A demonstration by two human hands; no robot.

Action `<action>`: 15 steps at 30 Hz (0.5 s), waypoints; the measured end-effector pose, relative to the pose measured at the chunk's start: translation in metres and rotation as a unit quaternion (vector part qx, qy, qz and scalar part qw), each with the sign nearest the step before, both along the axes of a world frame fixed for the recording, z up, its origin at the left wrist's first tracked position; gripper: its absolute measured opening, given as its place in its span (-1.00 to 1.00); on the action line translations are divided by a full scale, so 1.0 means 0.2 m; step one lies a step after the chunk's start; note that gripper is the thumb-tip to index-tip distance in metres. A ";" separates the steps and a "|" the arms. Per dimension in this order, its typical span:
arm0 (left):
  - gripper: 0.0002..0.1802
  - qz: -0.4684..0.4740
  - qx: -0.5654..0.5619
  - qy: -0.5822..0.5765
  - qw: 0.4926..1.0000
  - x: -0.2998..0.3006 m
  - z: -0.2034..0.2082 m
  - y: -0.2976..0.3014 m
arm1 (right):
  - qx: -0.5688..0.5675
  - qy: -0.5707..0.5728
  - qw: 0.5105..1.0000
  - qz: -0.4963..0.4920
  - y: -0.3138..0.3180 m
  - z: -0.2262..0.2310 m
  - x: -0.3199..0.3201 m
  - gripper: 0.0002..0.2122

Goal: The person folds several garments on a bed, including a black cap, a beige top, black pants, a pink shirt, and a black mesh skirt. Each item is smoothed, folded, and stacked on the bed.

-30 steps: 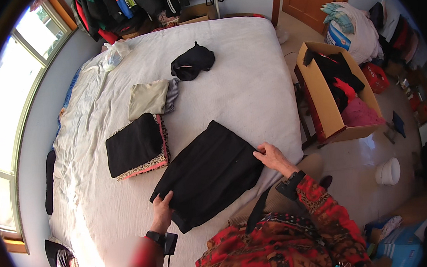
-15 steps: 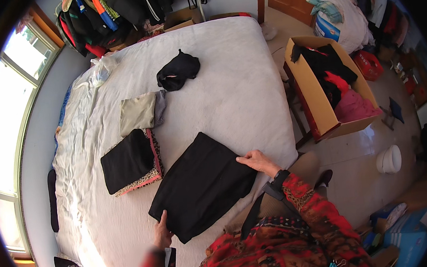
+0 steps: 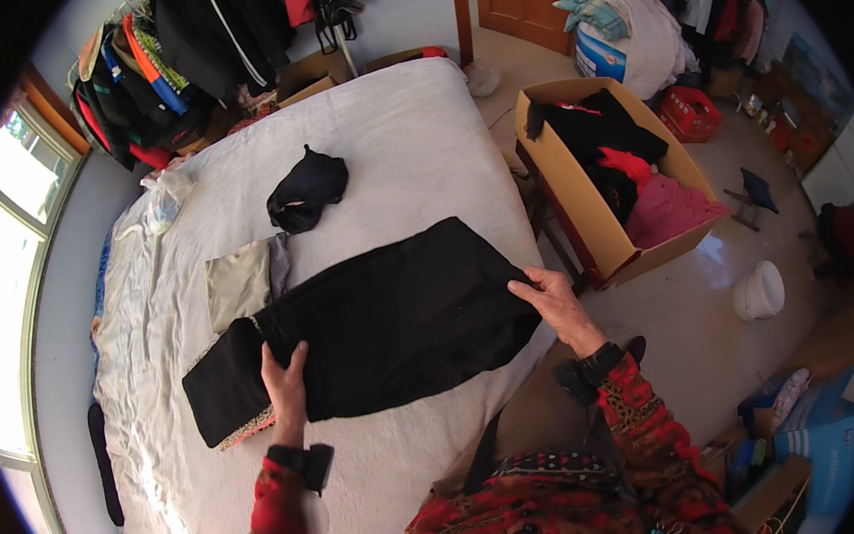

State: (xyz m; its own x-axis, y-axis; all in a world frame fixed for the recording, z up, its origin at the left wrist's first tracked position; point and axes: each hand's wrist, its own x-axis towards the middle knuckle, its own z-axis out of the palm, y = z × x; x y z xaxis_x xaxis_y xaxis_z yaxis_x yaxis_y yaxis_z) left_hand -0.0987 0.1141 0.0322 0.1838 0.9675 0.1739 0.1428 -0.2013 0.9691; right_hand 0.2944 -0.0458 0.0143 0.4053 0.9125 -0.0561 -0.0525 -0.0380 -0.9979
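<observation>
A folded black cloth garment (image 3: 401, 319) is stretched between my two hands over the bed. My left hand (image 3: 285, 379) grips its left end, thumb on top, where it overlaps the stack of folded clothes. My right hand (image 3: 557, 307) pinches its right corner near the bed's edge. The stack has a black folded garment (image 3: 221, 384) on top and a leopard-print cloth with a pink edge (image 3: 247, 432) below, partly covered. Behind it lie a folded pale beige cloth (image 3: 238, 285) and a striped cloth (image 3: 279, 264). Farther back sits a crumpled black garment (image 3: 308, 188).
A white-covered bed (image 3: 406, 128) fills the middle. An open cardboard box (image 3: 680, 237) of clothes stands to its right, with a white bucket (image 3: 758, 291) on the floor nearby. A clear plastic bag (image 3: 165, 199) lies at the far left. Clothes (image 3: 219, 42) hang along the back wall.
Both hands have raised the black garment, spread it wider and carried its left end over the folded stack. The head view has shifted, so the room sits further left.
</observation>
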 end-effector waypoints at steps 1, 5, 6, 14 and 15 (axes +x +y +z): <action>-0.56 -0.026 0.007 -0.021 0.999 0.04 -0.04 0.10 | -0.033 0.007 0.999 -0.007 -0.02 -0.05 0.01 -0.83; -0.40 0.032 -0.101 0.231 0.967 0.13 -0.20 0.31 | -0.194 -0.013 0.981 0.013 -0.11 -0.33 0.04 -0.79; -0.35 0.075 0.049 0.374 0.923 0.15 -0.22 0.29 | -0.188 -0.061 0.980 0.004 -0.12 -0.40 0.02 -0.76; -0.51 -0.270 0.314 0.353 0.839 0.62 -0.22 -0.27 | -0.103 -0.285 0.949 -0.086 -0.16 -0.33 -0.09 -0.79; -0.49 -0.299 0.311 0.357 0.829 0.65 -0.23 -0.32 | -0.050 -0.327 0.939 -0.093 -0.16 -0.29 -0.11 -0.81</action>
